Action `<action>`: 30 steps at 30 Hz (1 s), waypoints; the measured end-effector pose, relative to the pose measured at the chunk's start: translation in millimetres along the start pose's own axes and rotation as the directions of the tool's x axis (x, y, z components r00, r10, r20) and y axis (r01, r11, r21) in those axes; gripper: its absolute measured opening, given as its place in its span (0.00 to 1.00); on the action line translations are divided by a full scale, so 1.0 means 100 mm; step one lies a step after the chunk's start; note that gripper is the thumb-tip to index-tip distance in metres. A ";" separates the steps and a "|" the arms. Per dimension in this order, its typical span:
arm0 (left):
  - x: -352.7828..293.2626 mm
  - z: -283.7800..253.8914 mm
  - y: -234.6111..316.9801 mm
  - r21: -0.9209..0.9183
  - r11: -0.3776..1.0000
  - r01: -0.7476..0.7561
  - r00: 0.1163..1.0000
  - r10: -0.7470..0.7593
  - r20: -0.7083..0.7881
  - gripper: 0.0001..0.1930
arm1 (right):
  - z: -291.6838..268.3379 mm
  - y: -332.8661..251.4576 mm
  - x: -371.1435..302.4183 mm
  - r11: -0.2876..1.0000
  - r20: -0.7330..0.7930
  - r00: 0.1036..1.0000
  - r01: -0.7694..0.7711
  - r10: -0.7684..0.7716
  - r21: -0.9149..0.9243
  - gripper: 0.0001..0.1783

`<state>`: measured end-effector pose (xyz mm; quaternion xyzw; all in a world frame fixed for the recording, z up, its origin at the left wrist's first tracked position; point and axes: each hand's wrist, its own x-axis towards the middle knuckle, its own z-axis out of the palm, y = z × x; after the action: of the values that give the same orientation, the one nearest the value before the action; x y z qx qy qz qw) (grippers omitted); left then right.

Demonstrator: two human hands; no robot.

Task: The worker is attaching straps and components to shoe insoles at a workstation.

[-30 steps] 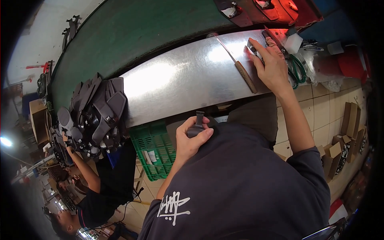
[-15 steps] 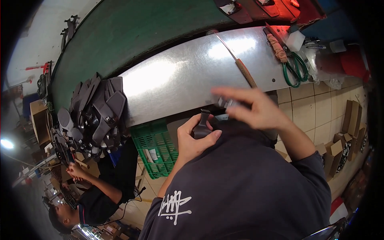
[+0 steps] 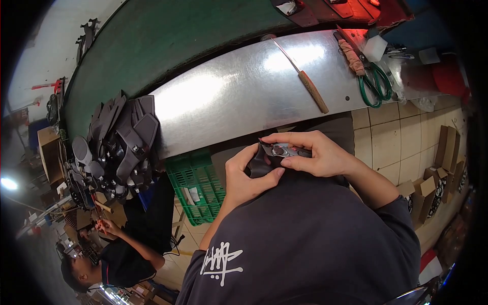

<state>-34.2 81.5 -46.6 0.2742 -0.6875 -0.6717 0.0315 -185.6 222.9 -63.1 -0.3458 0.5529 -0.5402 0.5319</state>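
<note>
Close in front of my body, my left hand [image 3: 247, 175] is wrapped round a dark, flared piece [image 3: 258, 166] that looks like a shoe heel. Its narrow end points up and away from me. In my right hand [image 3: 319, 153] is a small grey hand tool [image 3: 279, 151] with a round knob, gripped between thumb and fingers. The tool's front end meets the narrow end of the heel; the fingers hide the exact contact. Just beyond both hands runs the front edge of a metal worktop [image 3: 213, 117].
An awl [image 3: 311, 91] with a wooden handle and green-handled scissors [image 3: 375, 84] lie on the worktop. Dark sole pieces [image 3: 119, 137] are heaped at left, above a green crate [image 3: 195, 183]. A co-worker [image 3: 122, 259] is at lower left. Open cardboard boxes [image 3: 422, 193] stand at right.
My right hand, blurred and apart before, has come in to the left and brought the tool against the heel. My left hand keeps its grip. The co-worker's hands have shifted slightly.
</note>
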 end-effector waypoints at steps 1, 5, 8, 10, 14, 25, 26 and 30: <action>0.00 0.00 0.01 -0.011 1.000 0.010 1.000 -0.010 -0.002 0.20 | 0.01 0.01 0.00 1.000 -0.022 1.000 0.008 -0.008 0.023 0.29; 0.00 0.01 0.02 -0.025 1.000 0.018 1.000 -0.018 -0.002 0.19 | 0.02 0.03 0.00 0.998 -0.036 0.998 0.046 -0.044 0.043 0.29; 0.00 0.02 0.00 -0.017 1.000 0.000 1.000 0.000 -0.010 0.18 | 0.01 0.02 0.00 0.998 -0.030 0.999 0.033 -0.032 0.050 0.28; 0.00 0.00 -0.02 -0.007 1.000 0.000 1.000 0.000 -0.006 0.17 | 0.00 -0.02 0.00 0.999 -0.015 1.000 -0.005 0.006 0.047 0.28; 0.01 0.00 -0.01 0.009 1.000 -0.004 1.000 0.004 -0.004 0.16 | 0.00 0.03 0.00 0.998 -0.021 1.000 0.013 -0.011 0.066 0.28; 0.02 0.04 -0.08 0.087 0.994 -0.065 0.997 0.068 -0.038 0.15 | 0.15 0.09 -0.04 0.995 -0.092 0.996 0.022 -0.013 0.093 0.28; 0.01 0.05 -0.08 0.074 0.995 -0.071 0.996 0.076 -0.056 0.15 | 0.16 0.08 -0.04 0.995 -0.093 0.996 0.021 -0.013 0.093 0.28; 0.03 0.03 -0.08 0.052 0.999 -0.014 0.999 0.016 -0.031 0.15 | 0.19 -0.05 -0.04 0.967 -0.141 0.989 0.003 -0.040 -0.255 0.28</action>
<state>-35.6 83.3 -55.2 0.2801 -0.7063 -0.6489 0.0402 -167.2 221.7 -54.7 -0.3770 0.6508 -0.4943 0.4358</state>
